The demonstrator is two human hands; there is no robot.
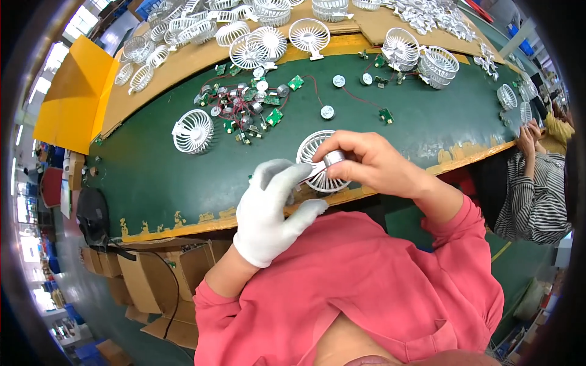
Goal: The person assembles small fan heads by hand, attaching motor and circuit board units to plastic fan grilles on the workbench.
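My bare right hand [372, 161] pinches a small round silver motor [334, 158] between thumb and fingers, above a white fan grille [326, 183] at the table's front edge. On the grille's left is my left hand [268, 210], in a white glove. Its forefinger reaches to the grille's white stem, while the thumb stands well apart; the other fingers are partly hidden. Another round grille [193, 131] rests farther left. Beyond lies a pile of motors with red wires and green circuit boards [274, 116]. A single wired motor [328, 112] lies just behind the near grille.
Many white grilles [310, 36] cover the cardboard along the table's back, with stacked grilles [439, 66] at right. A yellow panel [73, 97] stands at left. Open cardboard boxes [149, 283] sit below the green table [152, 177]. At far right, a person in stripes [531, 195] works.
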